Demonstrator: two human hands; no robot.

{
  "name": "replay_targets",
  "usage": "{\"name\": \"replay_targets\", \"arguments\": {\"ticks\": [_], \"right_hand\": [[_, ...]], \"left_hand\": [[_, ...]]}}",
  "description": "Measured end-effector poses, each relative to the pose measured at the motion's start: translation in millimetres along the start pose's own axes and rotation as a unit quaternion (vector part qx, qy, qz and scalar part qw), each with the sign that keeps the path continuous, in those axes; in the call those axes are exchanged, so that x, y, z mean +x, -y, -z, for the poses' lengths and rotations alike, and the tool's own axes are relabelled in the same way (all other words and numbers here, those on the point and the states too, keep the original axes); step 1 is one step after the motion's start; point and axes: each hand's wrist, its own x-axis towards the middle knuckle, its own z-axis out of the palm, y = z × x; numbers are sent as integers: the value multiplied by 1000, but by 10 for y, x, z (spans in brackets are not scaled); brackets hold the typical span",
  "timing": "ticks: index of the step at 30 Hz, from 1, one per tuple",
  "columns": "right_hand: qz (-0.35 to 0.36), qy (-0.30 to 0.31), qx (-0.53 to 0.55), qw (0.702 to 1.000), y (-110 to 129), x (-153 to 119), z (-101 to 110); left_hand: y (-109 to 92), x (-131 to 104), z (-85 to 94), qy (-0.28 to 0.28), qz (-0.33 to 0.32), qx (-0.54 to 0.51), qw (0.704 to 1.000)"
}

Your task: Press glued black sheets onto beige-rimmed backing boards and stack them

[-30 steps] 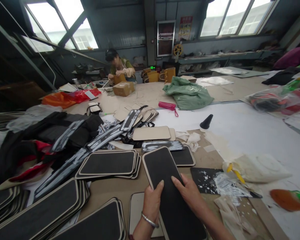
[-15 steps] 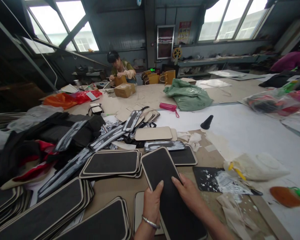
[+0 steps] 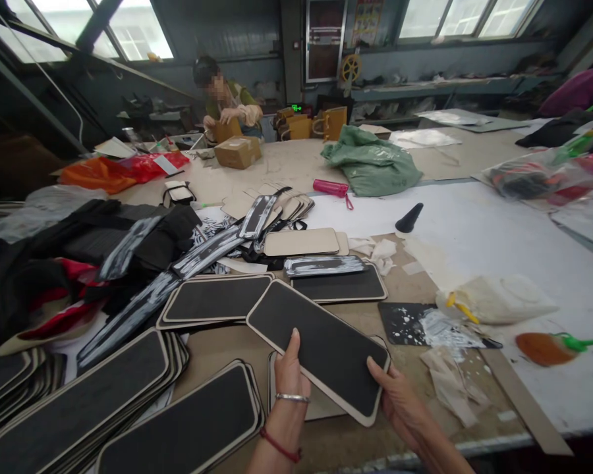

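A black rectangular panel with a beige border (image 3: 321, 345) is held tilted, its left end higher than its right. My left hand (image 3: 290, 375) grips its lower long edge, thumb on the black face. At the right end my right hand (image 3: 398, 392) pinches the panel, thumb on top. Beneath it lies a beige panel (image 3: 321, 401), partly hidden. Stacks of similar panels are to the left: one just behind my left hand (image 3: 220, 299), one in front (image 3: 188, 428) and a long one (image 3: 84, 408). Another black panel (image 3: 346, 286) lies beyond, with a white-smeared strip (image 3: 323, 265) over it.
A glue-spattered black board (image 3: 400, 322) and an orange bottle with a green nozzle (image 3: 546, 347) are at right. A black cone (image 3: 409, 218), a pink case (image 3: 330, 187) and a green bag (image 3: 370, 161) lie farther back. A person (image 3: 227, 102) works across the table.
The held panel has turned from steep to more sideways, its near end swinging up and right. My right hand has moved from its long edge to its right end. The view has tilted down.
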Motion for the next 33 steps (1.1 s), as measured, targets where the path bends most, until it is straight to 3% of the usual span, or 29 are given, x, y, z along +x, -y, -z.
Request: {"name": "replay_targets", "arguments": {"ticks": [4, 8, 11, 14, 17, 20, 22, 28, 33], "right_hand": [[49, -36, -1, 998, -145, 48, -50], [91, -14, -111, 990, 24, 94, 166], [101, 5, -167, 981, 194, 146, 368], [118, -2, -212, 970, 285, 233, 485], [137, -80, -280, 947, 272, 352, 513], [163, -171, -393, 889, 184, 493, 518], [182, -198, -434, 860, 112, 583, 534], [187, -206, -451, 848, -23, 745, 615], [184, -194, -460, 847, -44, 774, 643]], "left_hand": [[-28, 43, 57, -2, 8, 18, 1000], [-288, 162, 272, -10, -4, 32, 999], [-527, 258, 516, 26, 1, 114, 993], [-631, 300, 714, 85, 28, 192, 977], [-533, 280, 795, 111, 53, 238, 964], [-318, 249, 819, 84, 61, 257, 961], [-183, 263, 860, 60, 65, 260, 961], [-15, 449, 1042, 5, 75, 266, 961], [-33, 432, 995, -32, 65, 296, 952]]}}
